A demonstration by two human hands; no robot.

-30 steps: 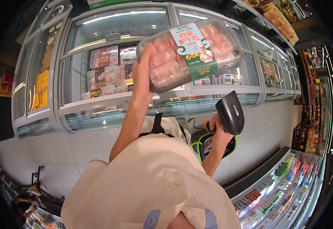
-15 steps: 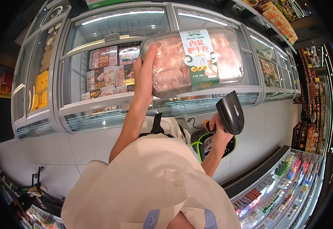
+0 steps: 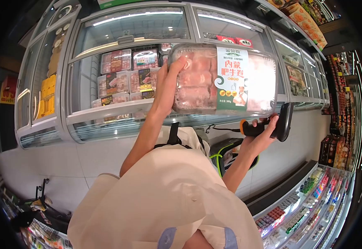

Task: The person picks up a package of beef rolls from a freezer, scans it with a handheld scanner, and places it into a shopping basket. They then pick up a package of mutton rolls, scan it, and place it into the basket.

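Observation:
My left hand (image 3: 168, 83) grips the left end of a clear plastic tray of frozen beef rolls (image 3: 193, 85), thumb on the front and fingers behind. A white and green label (image 3: 232, 79) with Chinese characters wraps the pack, and bright glare covers its right end. Below the pack's lower right corner, my right hand (image 3: 260, 139) is closed round the handle of a black barcode scanner (image 3: 284, 122). The scanner's head stands on edge, right at that corner. A cable runs left from its orange-tipped handle.
Behind the pack is a glass-lidded freezer (image 3: 127, 39) holding several meat packs (image 3: 113, 83). A black basket with a green rim (image 3: 217, 164) is on the floor below my right arm. Shelves of small colourful goods (image 3: 293, 207) stand at lower right, and a black wheeled frame (image 3: 44, 201) at lower left.
The beef pack has shifted right and slightly down in my left hand. My right hand has moved right, and the scanner has turned from facing up-left to standing beside the pack's lower corner.

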